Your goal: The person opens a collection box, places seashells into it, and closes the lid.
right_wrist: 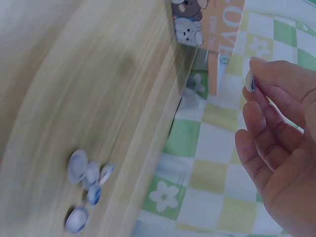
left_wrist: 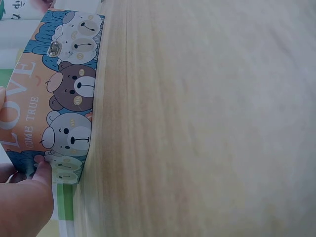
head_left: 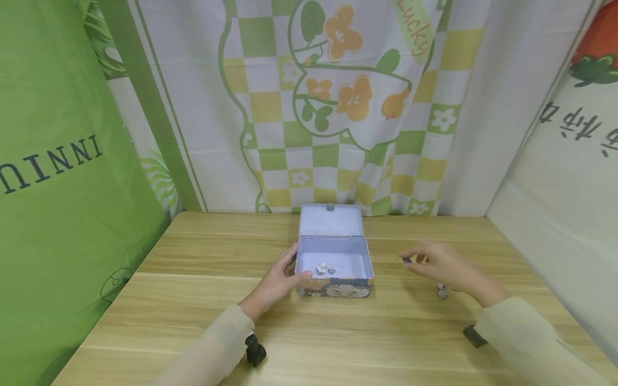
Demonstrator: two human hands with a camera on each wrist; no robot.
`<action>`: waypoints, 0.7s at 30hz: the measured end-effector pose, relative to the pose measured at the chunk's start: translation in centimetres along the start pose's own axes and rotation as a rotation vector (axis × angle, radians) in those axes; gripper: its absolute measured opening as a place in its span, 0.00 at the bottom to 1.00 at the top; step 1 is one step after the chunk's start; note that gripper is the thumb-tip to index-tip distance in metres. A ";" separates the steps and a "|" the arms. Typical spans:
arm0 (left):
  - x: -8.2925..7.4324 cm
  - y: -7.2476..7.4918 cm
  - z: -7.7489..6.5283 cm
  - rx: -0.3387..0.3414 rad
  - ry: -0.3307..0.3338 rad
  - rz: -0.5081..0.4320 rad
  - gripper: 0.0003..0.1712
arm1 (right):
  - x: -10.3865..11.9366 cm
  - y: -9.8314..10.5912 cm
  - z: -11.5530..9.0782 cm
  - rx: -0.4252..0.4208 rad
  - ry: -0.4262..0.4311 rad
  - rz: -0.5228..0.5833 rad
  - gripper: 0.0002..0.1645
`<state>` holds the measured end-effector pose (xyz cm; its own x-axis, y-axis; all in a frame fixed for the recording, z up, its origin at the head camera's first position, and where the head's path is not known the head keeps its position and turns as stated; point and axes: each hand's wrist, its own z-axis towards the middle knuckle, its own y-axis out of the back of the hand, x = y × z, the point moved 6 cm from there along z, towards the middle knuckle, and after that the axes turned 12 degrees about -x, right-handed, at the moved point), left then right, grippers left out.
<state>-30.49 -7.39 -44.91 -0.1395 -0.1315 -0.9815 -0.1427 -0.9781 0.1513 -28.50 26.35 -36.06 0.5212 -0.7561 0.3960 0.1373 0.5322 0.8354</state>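
Note:
A small tin box (head_left: 338,290) with cartoon bears on its front stands on the table, its lid (head_left: 331,221) raised at the back. My left hand (head_left: 272,283) grips its left front corner; in the left wrist view the thumb (left_wrist: 42,174) lies on the printed front. Inside, a few small shells (head_left: 321,269) sit near the front left. To the right of the box, my right hand (head_left: 444,268) pinches one shell (right_wrist: 250,81) between thumb and index finger, above the table. Several loose shells (right_wrist: 77,166) lie on the wood, partly hidden under this hand in the head view.
The wooden table (head_left: 232,241) ends at a patterned curtain (head_left: 309,134) behind the box. A green cloth (head_left: 58,161) hangs at the left and a white one (head_left: 555,203) at the right. Black wrist cameras (head_left: 254,351) sit at both sleeves.

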 end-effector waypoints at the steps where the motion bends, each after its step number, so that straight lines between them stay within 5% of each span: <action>1: 0.0 0.0 0.0 0.000 0.001 0.000 0.50 | 0.2 -0.1 0.2 0.000 0.001 0.000 0.13; 21: 0.4 0.1 0.1 -0.007 0.001 0.017 0.49 | 4.9 -5.1 5.6 -0.013 0.136 0.129 0.13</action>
<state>-30.61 -7.53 -45.25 -0.1411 -0.1480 -0.9789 -0.1332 -0.9769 0.1669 -31.35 17.80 -36.29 0.6442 -0.6233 0.4432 0.0726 0.6268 0.7758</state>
